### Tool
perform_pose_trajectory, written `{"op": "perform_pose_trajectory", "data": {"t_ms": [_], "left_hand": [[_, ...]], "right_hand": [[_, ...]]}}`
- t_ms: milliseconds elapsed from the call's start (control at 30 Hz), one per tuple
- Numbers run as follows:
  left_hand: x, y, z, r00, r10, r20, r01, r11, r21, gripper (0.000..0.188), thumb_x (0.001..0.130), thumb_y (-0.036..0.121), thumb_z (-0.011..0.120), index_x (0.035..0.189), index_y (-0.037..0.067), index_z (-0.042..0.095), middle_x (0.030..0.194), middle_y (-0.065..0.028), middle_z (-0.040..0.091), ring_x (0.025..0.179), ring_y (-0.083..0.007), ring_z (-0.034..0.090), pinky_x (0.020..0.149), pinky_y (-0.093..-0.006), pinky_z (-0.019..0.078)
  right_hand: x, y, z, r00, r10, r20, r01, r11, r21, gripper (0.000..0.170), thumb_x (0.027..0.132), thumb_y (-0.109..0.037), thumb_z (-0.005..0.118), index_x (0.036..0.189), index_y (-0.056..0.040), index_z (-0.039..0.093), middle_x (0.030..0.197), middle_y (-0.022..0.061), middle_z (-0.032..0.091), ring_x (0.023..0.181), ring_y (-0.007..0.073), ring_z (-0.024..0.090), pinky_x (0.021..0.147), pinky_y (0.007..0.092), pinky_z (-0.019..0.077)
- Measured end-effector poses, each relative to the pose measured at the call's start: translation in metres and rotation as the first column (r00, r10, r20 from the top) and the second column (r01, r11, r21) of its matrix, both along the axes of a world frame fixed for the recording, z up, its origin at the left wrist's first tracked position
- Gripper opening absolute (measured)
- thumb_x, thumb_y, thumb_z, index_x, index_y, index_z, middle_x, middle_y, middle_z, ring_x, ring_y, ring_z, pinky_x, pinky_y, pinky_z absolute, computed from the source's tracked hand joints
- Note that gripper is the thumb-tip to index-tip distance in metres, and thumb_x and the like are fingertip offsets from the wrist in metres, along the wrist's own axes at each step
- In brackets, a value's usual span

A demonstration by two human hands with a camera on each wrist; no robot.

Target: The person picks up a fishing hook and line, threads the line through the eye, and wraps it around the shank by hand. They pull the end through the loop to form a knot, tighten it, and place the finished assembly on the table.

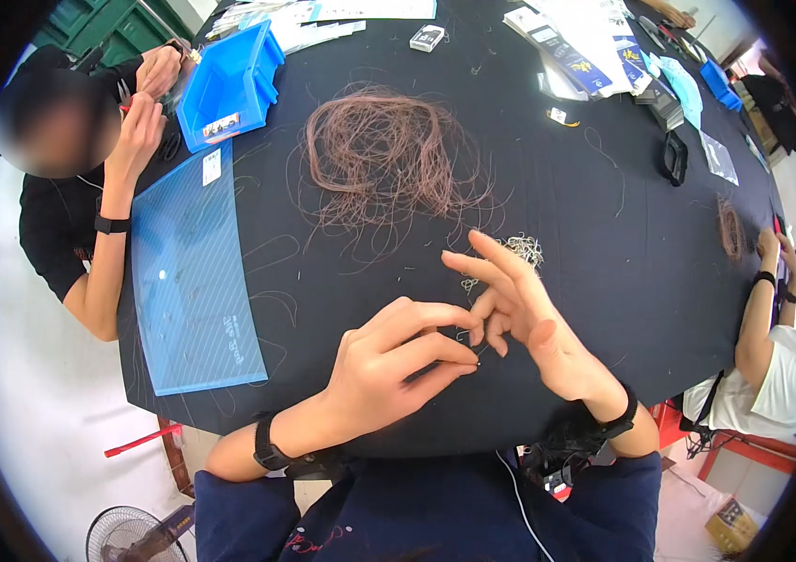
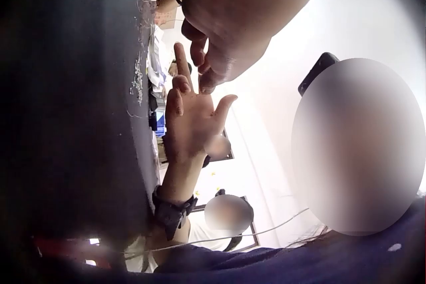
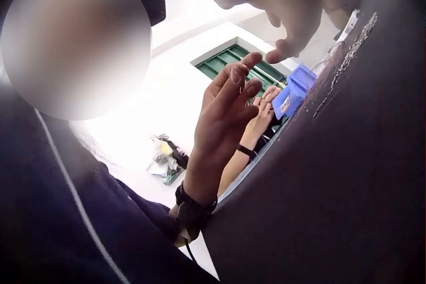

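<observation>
In the head view, my left hand (image 1: 393, 361) pinches a small, thin fish hook (image 1: 462, 335) between thumb and fingers. Close beside those fingertips is my right hand (image 1: 534, 323), two fingers extended forward and the others bent toward the left hand. Its thumb stands apart from the palm in the left wrist view. Just beyond the right hand lies a pile of small pale hooks (image 1: 524, 249), partly covered by its fingers. A loose tangle of brown line (image 1: 379, 155) spreads over the dark table farther out.
A translucent blue folder (image 1: 192, 281) lies at the left, below a blue bin (image 1: 229, 89). Packets (image 1: 567, 56) and a black ring-shaped object (image 1: 673, 157) are at the right. People sit on both sides, hands over the table (image 1: 604, 281).
</observation>
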State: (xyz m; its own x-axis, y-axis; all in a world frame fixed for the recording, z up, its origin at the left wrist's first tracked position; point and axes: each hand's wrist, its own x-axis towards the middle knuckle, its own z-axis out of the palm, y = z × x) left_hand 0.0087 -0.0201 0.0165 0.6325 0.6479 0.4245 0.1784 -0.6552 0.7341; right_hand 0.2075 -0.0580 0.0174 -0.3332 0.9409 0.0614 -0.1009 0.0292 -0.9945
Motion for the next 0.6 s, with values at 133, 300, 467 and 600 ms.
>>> {"op": "perform_pose_trajectory", "data": {"t_ms": [133, 300, 467, 600], "left_hand": [[0.0017, -0.0021, -0.0048, 0.999, 0.045, -0.016, -0.043, 0.995, 0.091, 0.020, 0.060, 0.004, 0.078, 0.077, 0.010, 0.069, 0.096, -0.0003, 0.067, 0.064, -0.0122, 0.053, 0.056, -0.0236, 0.0431], [0.0050, -0.0028, -0.0055, 0.997, 0.078, -0.016, -0.074, 0.983, 0.171, 0.020, 0.059, 0.004, 0.078, 0.076, 0.010, 0.068, 0.092, 0.0025, 0.068, 0.062, -0.0120, 0.051, 0.052, -0.0230, 0.0422], [0.0066, -0.0027, -0.0043, 0.995, 0.095, -0.019, -0.088, 0.968, 0.234, 0.020, 0.058, 0.004, 0.078, 0.075, 0.011, 0.068, 0.090, 0.0031, 0.068, 0.062, -0.0116, 0.051, 0.050, -0.0223, 0.0419], [0.0069, -0.0029, -0.0048, 0.995, 0.099, -0.012, -0.092, 0.959, 0.266, 0.020, 0.057, 0.005, 0.078, 0.074, 0.010, 0.069, 0.089, 0.0026, 0.068, 0.061, -0.0117, 0.051, 0.049, -0.0224, 0.0420]], "right_hand": [[-0.0055, -0.0023, 0.0012, 1.000, 0.001, 0.020, -0.001, 1.000, 0.000, 0.096, 0.084, -0.072, 0.032, 0.146, -0.0014, 0.010, 0.140, 0.0225, 0.033, 0.083, 0.0157, 0.047, 0.072, 0.0280, 0.0417], [-0.0048, -0.0027, 0.0025, 1.000, 0.008, 0.026, -0.008, 1.000, 0.013, 0.096, 0.084, -0.072, 0.030, 0.145, 0.0000, 0.011, 0.139, 0.0231, 0.034, 0.084, 0.0164, 0.048, 0.075, 0.0305, 0.0426], [-0.0040, -0.0032, 0.0011, 0.999, 0.008, 0.049, -0.009, 1.000, 0.011, 0.096, 0.084, -0.073, 0.029, 0.145, -0.0001, 0.013, 0.137, 0.0227, 0.037, 0.086, 0.0171, 0.049, 0.076, 0.0308, 0.0429], [-0.0047, -0.0033, -0.0009, 0.999, 0.014, 0.046, -0.015, 1.000, 0.011, 0.094, 0.085, -0.072, 0.029, 0.145, -0.0006, 0.015, 0.135, 0.0220, 0.038, 0.087, 0.0177, 0.050, 0.076, 0.0311, 0.0433]]}}
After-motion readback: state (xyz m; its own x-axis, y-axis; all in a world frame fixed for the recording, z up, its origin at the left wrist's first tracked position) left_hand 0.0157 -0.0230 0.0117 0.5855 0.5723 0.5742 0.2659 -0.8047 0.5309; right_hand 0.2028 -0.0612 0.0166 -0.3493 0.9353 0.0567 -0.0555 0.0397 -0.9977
